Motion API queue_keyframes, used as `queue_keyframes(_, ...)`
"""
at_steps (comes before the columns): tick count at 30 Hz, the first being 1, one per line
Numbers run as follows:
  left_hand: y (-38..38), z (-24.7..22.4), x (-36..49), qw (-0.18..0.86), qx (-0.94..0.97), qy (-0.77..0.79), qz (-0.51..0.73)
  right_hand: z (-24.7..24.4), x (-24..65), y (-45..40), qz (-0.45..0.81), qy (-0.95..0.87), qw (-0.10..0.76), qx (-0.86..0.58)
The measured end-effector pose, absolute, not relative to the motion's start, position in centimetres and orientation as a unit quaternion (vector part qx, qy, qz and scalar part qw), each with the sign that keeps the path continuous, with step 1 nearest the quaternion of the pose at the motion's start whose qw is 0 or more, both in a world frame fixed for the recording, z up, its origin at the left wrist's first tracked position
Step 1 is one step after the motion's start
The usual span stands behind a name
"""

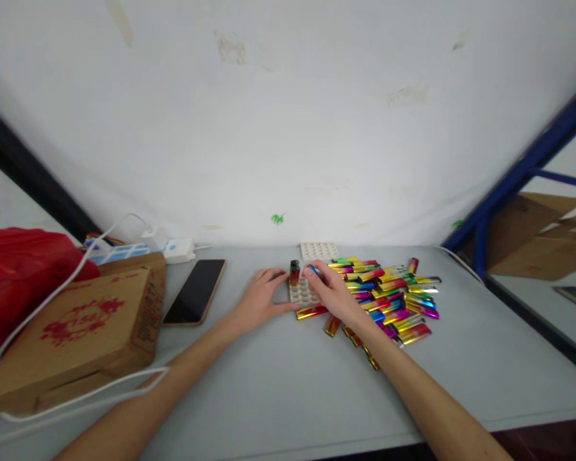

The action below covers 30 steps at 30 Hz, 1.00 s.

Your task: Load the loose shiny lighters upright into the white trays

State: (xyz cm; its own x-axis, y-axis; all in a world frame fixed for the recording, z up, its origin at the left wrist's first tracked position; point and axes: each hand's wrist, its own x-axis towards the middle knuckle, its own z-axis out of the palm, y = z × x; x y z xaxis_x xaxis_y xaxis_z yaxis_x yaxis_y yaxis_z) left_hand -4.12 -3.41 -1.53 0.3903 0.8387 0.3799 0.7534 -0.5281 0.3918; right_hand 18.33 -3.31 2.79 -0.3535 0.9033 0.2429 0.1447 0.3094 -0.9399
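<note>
A small white tray [303, 296] with rows of round holes lies on the grey table. One lighter [294, 273], red and gold with a dark top, stands upright at its far left corner. My left hand [263, 296] rests at the tray's left side, fingers and thumb spread around that edge. Over the tray, my right hand [330, 287] pinches a lighter [312, 271] whose blue end shows; the fingers hide most of it. Right beside that hand lies a loose heap of shiny multicoloured lighters [379, 289], partly covered by my right forearm.
A second white holed tray [319, 250] lies against the wall. Left are a dark phone [195, 292], a cardboard box [84, 323], a red plastic bag [24, 282], a power strip [178, 250] and a white cable [84, 392]. A blue metal frame [482, 246] stands right.
</note>
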Motion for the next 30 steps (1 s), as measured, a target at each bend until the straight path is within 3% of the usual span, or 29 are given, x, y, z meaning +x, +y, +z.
queue_keyframes(8,-3.5,-1.3,-4.3,0.082,0.834,0.474,0.27,3.1,17.6,-4.4,0.276,-0.724,0.425,-0.469)
queue_keyframes(23,-3.4,-1.4,-4.5,0.085,0.834,0.473,0.271,2.7,17.7,-4.2,0.222,-0.734,0.415,-0.49)
queue_keyframes(30,-3.4,-1.5,-4.4,0.083,0.836,0.469,0.273,2.7,18.3,-4.1,0.203,-0.795,0.412,-0.395)
